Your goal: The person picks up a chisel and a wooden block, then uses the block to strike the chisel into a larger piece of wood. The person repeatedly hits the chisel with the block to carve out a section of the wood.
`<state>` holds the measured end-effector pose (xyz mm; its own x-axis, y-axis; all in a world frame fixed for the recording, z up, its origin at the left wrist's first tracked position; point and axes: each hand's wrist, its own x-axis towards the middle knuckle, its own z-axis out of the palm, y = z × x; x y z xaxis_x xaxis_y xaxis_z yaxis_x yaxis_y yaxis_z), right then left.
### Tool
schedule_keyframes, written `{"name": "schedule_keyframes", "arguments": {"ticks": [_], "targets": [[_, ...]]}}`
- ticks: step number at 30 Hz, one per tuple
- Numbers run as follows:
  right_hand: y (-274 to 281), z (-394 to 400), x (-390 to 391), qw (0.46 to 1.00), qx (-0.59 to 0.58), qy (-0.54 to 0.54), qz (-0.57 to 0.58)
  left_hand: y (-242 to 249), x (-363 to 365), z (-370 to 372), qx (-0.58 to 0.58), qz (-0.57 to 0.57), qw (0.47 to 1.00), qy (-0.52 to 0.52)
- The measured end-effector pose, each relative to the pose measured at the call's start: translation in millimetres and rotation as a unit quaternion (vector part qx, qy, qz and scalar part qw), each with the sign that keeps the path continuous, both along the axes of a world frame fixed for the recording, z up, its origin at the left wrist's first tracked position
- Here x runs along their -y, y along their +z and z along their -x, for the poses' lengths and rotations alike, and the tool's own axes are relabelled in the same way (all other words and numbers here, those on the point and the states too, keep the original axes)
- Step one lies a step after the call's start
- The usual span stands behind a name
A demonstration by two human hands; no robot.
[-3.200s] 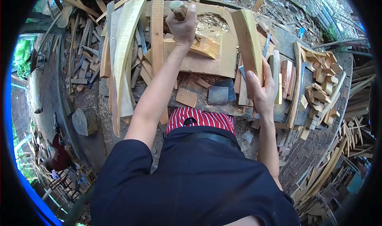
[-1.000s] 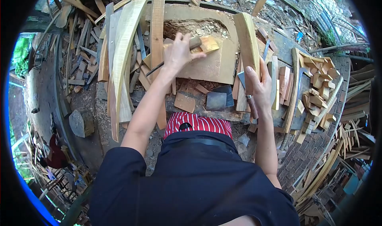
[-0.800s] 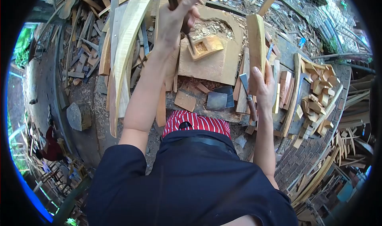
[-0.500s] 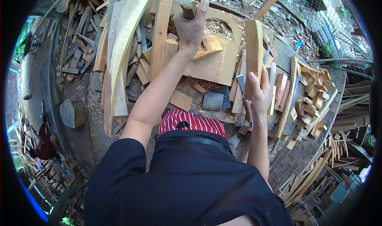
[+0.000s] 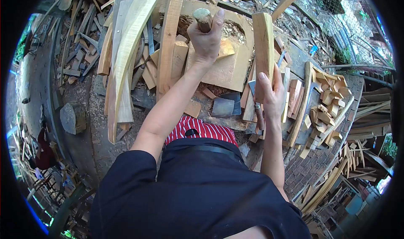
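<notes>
My left hand (image 5: 206, 39) is closed round a thick wooden handle (image 5: 203, 17), its worn, pale end pointing up; the tool's far end is hidden under the fist. In my right hand (image 5: 272, 94) is a long squared wooden block (image 5: 263, 41), gripped near its lower end and held upright over the bench. Between the hands lies a wide, hollowed wooden board (image 5: 219, 75) with chips in its hollow. A small yellowish wood piece (image 5: 226, 48) rests on this board, partly behind my left hand.
Long planks (image 5: 170, 41) and a curved pale board (image 5: 130, 45) lie at the left. Dark flat plates (image 5: 223, 107) sit near my waist. A wood-handled tool (image 5: 259, 117) lies below the right hand. Small cut blocks (image 5: 328, 108) are heaped at the right. A stone (image 5: 73, 118) stands left.
My left hand and the handle have shifted slightly right and down. The block in my right hand has moved a little up and left.
</notes>
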<state>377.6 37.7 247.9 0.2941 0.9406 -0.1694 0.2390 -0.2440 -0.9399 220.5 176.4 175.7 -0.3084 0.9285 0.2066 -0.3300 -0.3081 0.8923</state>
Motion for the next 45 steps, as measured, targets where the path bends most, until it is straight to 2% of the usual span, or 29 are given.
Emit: {"name": "schedule_keyframes", "arguments": {"ticks": [14,17,20,26,32,39,41,43,45], "targets": [[8,1,-3,0.999,0.012,0.02,-0.034,-3,-3,0,-0.004,0.015,0.998,0.053],[10,0,-3,0.999,0.013,0.022,-0.019,-1,-2,0,-0.04,-0.013,0.998,0.051],[11,-1,-3,0.999,0.008,0.016,-0.03,6,2,0,0.01,0.013,0.998,0.058],[10,-2,-5,1.0,-0.005,0.011,-0.024,-6,1,0,-0.039,0.012,0.998,0.056],[8,-2,-3,0.999,0.028,0.012,-0.026,2,0,3,0.013,0.03,0.998,0.055],[19,7,-13,0.999,0.006,0.032,-0.023,13,9,-11,-0.04,-0.014,0.997,0.072],[42,16,-22,0.994,0.017,0.053,-0.094,18,17,-16,-0.079,-0.029,0.994,0.067],[63,22,-25,0.989,-0.035,0.053,-0.136,17,20,-33,-0.056,-0.083,0.991,0.092],[79,30,-32,0.962,-0.013,0.082,-0.26,19,27,-35,-0.165,-0.108,0.976,0.092]]}}
